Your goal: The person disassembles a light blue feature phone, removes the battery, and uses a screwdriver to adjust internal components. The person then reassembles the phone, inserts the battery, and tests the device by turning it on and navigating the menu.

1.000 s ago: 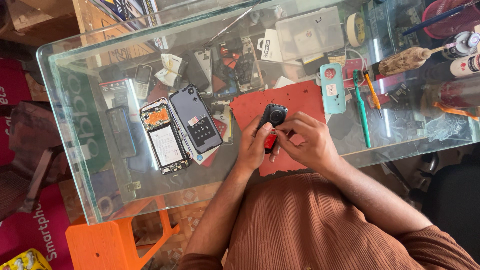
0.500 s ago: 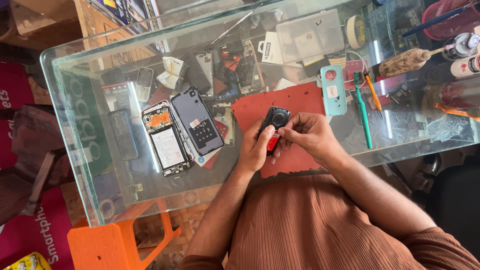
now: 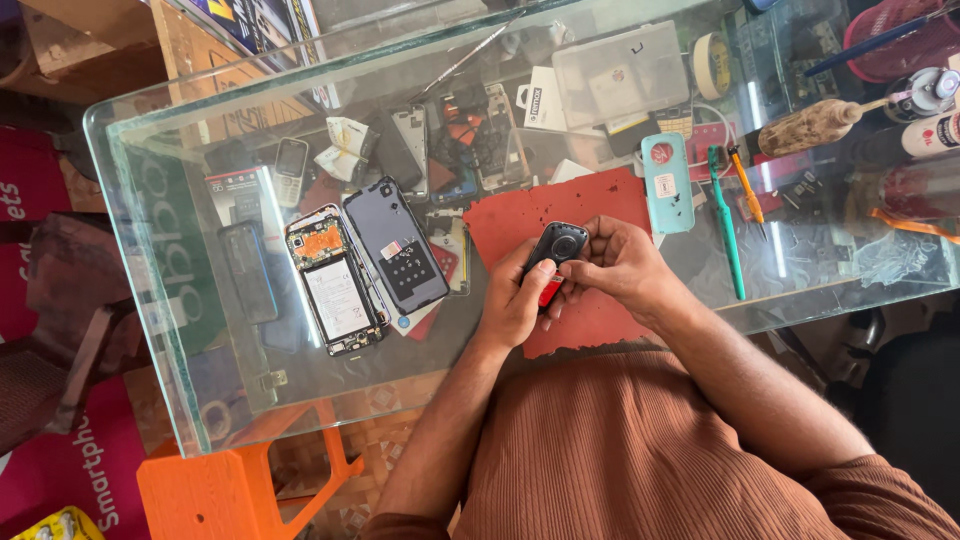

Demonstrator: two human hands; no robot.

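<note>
Both hands, left hand (image 3: 515,300) and right hand (image 3: 620,265), fingers closed on a small black phone (image 3: 555,250) held just above the red mat (image 3: 570,215) on the glass bench (image 3: 200,330) (light, rigid, probably slippery; hold its edges).

A small black oval device with a round lens-like ring on its face (image 3: 560,247) — held tilted between the left hand (image 3: 512,300) and right hand (image 3: 620,268) above a red mat — with a red piece (image 3: 549,291) showing beneath it.
</note>
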